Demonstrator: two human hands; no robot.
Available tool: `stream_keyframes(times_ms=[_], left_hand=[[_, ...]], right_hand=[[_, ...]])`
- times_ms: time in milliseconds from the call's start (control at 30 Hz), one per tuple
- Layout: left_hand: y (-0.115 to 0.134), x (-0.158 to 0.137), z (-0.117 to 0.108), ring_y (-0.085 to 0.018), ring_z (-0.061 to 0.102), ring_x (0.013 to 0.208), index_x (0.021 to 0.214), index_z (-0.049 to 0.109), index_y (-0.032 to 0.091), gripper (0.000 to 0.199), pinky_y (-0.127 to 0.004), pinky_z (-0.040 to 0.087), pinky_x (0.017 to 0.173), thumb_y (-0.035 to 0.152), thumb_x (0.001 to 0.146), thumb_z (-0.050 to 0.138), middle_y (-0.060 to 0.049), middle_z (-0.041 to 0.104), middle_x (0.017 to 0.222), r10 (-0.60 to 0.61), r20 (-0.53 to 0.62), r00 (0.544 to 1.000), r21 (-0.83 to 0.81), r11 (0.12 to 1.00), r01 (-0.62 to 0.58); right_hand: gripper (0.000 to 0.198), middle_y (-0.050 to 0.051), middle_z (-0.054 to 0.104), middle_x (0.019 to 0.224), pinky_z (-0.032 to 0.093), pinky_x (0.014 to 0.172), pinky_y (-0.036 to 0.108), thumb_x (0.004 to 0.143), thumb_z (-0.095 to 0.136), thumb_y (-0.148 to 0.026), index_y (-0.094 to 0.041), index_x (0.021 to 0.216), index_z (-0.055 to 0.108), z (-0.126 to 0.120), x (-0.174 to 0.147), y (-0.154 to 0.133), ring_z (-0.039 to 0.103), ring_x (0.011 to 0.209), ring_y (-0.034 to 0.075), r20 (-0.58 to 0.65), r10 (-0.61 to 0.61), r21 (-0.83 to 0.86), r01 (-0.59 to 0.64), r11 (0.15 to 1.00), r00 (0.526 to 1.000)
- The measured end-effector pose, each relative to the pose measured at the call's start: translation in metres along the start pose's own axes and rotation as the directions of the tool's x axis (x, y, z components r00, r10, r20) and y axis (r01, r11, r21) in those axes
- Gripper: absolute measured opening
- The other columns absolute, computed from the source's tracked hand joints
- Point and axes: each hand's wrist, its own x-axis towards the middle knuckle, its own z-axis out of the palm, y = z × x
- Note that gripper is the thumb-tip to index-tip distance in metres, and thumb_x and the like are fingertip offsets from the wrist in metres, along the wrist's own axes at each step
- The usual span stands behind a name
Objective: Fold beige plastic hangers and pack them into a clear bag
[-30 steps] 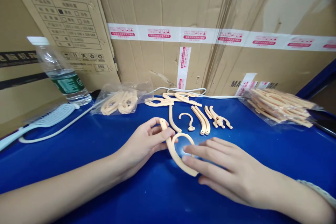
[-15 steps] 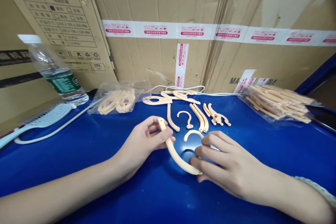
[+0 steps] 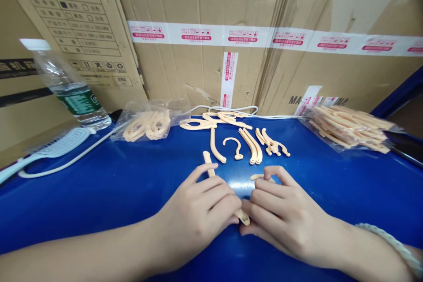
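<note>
My left hand (image 3: 205, 213) is closed round a cream curved hanger arm (image 3: 243, 217); its top end shows past the index finger and its lower end points towards my right hand. My right hand (image 3: 287, 216) is closed on a cream hanger hook (image 3: 257, 177), whose curved tip shows beside the index finger. The fingertips of both hands almost meet, and the fingers hide the hook's base. Beyond them lie a single hanger arm (image 3: 216, 150), another hook (image 3: 235, 147), a pair of hanger arms (image 3: 253, 147) and a small cluster of cream parts (image 3: 272, 143).
Flat cream hanger pieces (image 3: 198, 124) lie at the back of the blue table (image 3: 115, 211). Bagged pieces sit left (image 3: 145, 125) and right (image 3: 350, 128). A water bottle (image 3: 79, 101), a hairbrush (image 3: 62, 143) and a white cable (image 3: 72, 167) are at left; cardboard boxes (image 3: 198, 0) stand behind.
My left hand has slid down the hanger arm to its lower end, turning its back upward. The arm has become steeper, and the hook in my right hand has tilted lower.
</note>
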Motion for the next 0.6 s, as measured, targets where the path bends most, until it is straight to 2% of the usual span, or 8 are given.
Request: stream_keyframes(times_ms=[100,200,333,467,600], left_hand=[[-0.0010,0.0003,0.0009,-0.017,0.060,0.076,0.085,0.058,0.016,0.020,-0.039,0.041,0.089,0.015,0.099,0.043,-0.002,0.066,0.082,-0.020,0.013,1.000,-0.012,1.000,0.020],[-0.0009,0.0002,0.0012,-0.018,0.058,0.077,0.085,0.056,0.015,0.017,-0.039,0.042,0.086,0.014,0.097,0.043,-0.003,0.064,0.083,-0.017,0.043,0.999,-0.023,1.000,0.018],[0.0011,0.0002,0.0009,-0.020,0.054,0.075,0.082,0.054,0.015,0.017,-0.038,0.043,0.074,0.015,0.095,0.043,-0.004,0.061,0.082,-0.012,0.114,0.993,-0.007,1.000,0.013],[0.0022,0.0005,-0.0007,-0.019,0.050,0.067,0.083,0.055,0.015,0.023,-0.033,0.038,0.060,0.017,0.098,0.038,-0.003,0.059,0.078,-0.007,0.154,0.988,0.018,1.000,0.004],[0.0019,0.0003,-0.0016,-0.017,0.049,0.064,0.082,0.055,0.015,0.025,-0.032,0.035,0.056,0.018,0.100,0.037,-0.002,0.059,0.077,-0.029,0.135,0.990,-0.037,0.999,0.035]], right_hand=[[0.035,-0.002,0.052,0.061,0.031,0.082,0.037,0.101,0.044,-0.027,-0.015,0.074,0.062,0.0010,0.0000,-0.0017,0.042,0.062,0.014,-0.025,-0.010,-0.024,0.009,1.000,1.000],[0.031,-0.002,0.052,0.062,0.032,0.083,0.038,0.100,0.048,-0.025,-0.015,0.074,0.062,0.0011,-0.0009,-0.0020,0.043,0.063,0.014,-0.045,-0.021,-0.031,0.019,0.999,0.999],[0.026,-0.002,0.052,0.061,0.033,0.084,0.038,0.098,0.051,-0.022,-0.014,0.075,0.062,0.0000,-0.0012,-0.0030,0.045,0.065,0.014,-0.085,-0.020,-0.025,0.018,1.000,0.996],[0.020,-0.002,0.057,0.063,0.031,0.087,0.040,0.096,0.055,-0.023,-0.015,0.079,0.062,-0.0021,-0.0005,-0.0036,0.047,0.065,0.013,-0.072,0.046,0.061,-0.041,0.997,0.996],[0.019,-0.002,0.058,0.065,0.031,0.085,0.039,0.094,0.058,-0.025,-0.017,0.077,0.061,-0.0029,0.0000,-0.0029,0.048,0.065,0.013,-0.031,0.128,0.189,-0.120,0.975,0.991]])
